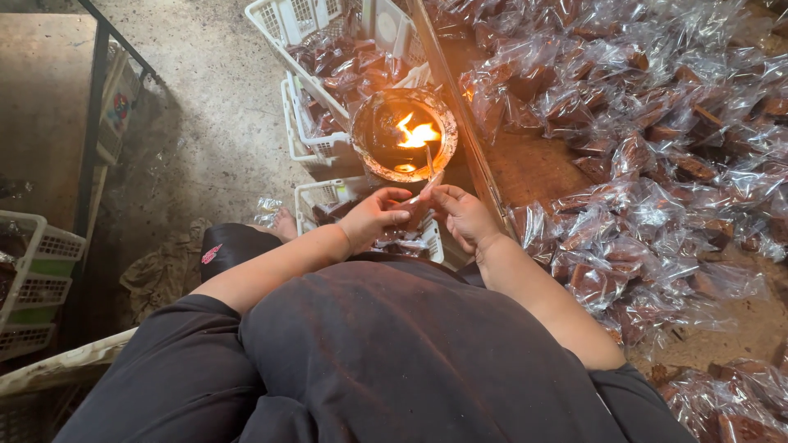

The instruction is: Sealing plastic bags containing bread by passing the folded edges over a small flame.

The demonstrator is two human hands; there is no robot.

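Note:
My left hand (373, 215) and my right hand (462, 215) meet in front of my body and pinch a small clear plastic packet (420, 195) between their fingertips. The packet's top edge points up toward a round metal bowl (367, 146) with an open flame (416, 134) burning inside. The bowl sits just beyond my hands, slightly above them in the head view. What is inside the packet is hidden by my fingers.
A wide heap of clear packets with brown pieces (657, 164) covers the wooden surface on the right. White plastic baskets (308, 33) holding more packets stand behind and under the bowl. Another basket (37, 271) stands far left on the concrete floor.

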